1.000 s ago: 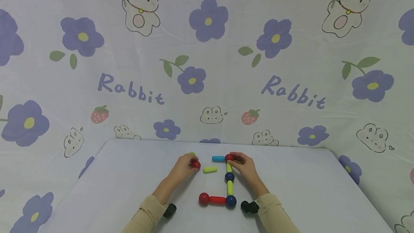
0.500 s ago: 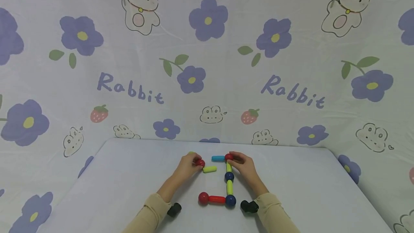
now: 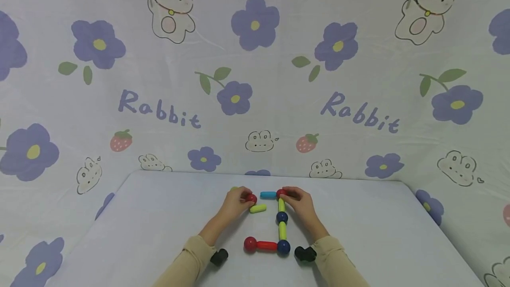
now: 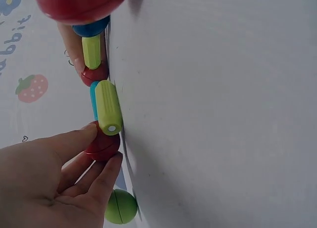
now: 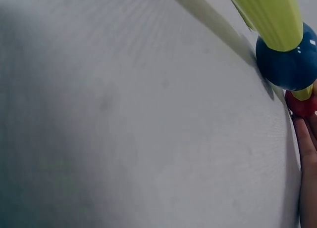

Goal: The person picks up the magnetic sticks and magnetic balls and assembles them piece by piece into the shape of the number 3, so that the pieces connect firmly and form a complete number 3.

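Note:
My left hand pinches a red ball between thumb and fingers, low over the table. A loose yellow-green rod lies just in front of that ball. At the far right corner of a joined figure, my right hand grips another red ball. From it a blue rod points left, its free end a little apart from the left hand's ball. Toward me run a yellow-green rod, a dark blue ball, a second yellow-green rod and another dark blue ball.
A red rod joins the near dark blue ball to a red ball on its left. Behind my left hand sits a green ball, mostly hidden in the head view. A printed cloth hangs behind the white table.
My left hand has moved right with its red ball, closer to the blue rod's free end. The right hand keeps its grip in the same place.

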The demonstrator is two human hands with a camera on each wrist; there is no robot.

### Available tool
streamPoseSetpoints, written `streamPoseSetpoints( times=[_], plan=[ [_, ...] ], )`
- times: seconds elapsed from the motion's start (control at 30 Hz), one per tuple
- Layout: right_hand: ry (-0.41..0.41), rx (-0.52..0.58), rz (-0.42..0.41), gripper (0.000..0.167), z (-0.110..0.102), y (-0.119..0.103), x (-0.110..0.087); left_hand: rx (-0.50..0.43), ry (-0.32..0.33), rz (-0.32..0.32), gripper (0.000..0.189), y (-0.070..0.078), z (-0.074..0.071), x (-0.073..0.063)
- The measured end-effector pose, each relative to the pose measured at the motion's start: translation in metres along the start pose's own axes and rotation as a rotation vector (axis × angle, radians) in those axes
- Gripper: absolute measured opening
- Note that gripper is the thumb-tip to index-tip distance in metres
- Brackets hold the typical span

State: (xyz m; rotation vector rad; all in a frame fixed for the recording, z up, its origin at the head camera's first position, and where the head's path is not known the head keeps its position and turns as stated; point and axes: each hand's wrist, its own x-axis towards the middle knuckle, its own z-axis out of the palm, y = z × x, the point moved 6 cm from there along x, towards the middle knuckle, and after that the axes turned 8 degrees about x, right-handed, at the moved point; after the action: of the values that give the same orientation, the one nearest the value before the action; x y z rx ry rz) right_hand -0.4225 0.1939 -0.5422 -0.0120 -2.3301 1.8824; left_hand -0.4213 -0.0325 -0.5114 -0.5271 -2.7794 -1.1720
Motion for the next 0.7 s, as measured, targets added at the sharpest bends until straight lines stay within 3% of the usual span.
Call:
streamPoseSetpoints(
  times=[0.7],
  plan=[
    [0.023, 0.016, 0.011, 0.035, -0.001, 0.001, 0.002, -0.068, 0.024, -0.044, 0.029, -0.004, 0.007, 0.012]
  ],
)
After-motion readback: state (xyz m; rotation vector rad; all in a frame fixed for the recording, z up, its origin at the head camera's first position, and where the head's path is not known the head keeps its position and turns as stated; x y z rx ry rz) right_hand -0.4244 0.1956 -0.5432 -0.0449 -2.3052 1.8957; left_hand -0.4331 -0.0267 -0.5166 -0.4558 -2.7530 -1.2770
